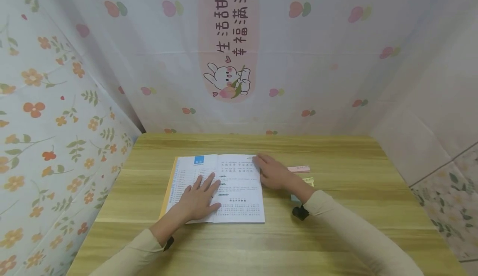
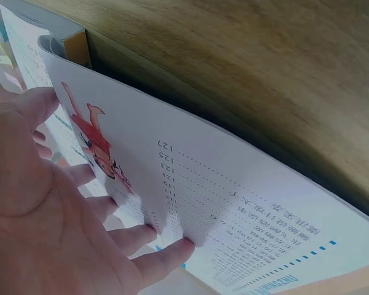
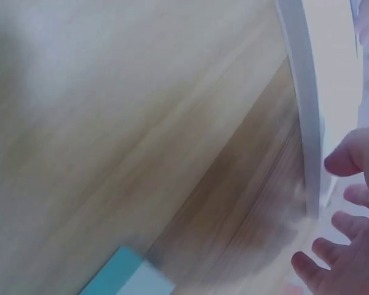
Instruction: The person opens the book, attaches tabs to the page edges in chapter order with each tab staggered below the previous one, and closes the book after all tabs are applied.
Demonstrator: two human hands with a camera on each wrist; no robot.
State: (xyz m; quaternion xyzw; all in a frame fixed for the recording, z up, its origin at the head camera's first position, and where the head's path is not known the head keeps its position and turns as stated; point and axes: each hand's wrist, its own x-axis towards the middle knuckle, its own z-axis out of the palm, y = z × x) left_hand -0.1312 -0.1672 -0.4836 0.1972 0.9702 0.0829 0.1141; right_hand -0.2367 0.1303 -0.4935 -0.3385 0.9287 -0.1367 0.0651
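Observation:
An open book (image 1: 242, 184) with printed pages lies on the wooden table. My left hand (image 1: 198, 201) rests with spread fingers across its middle fold. In the left wrist view the fingertips touch the left page (image 2: 215, 178), which carries a contents list and a small red figure. At the upper right corner of the right page is my right hand (image 1: 276, 174), fingers loosely bent along the edge. The right wrist view has its thumb close to the book's thick side (image 3: 307, 123); whether it touches a page is unclear.
Right of the book lie a pink slip (image 1: 300, 169), a yellow slip (image 1: 308, 181) and a light blue one (image 1: 295, 198), partly covered by the right forearm. A printed curtain (image 1: 317, 68) hangs behind the table (image 1: 347, 184), and a floral cloth (image 1: 48, 122) hangs on the left.

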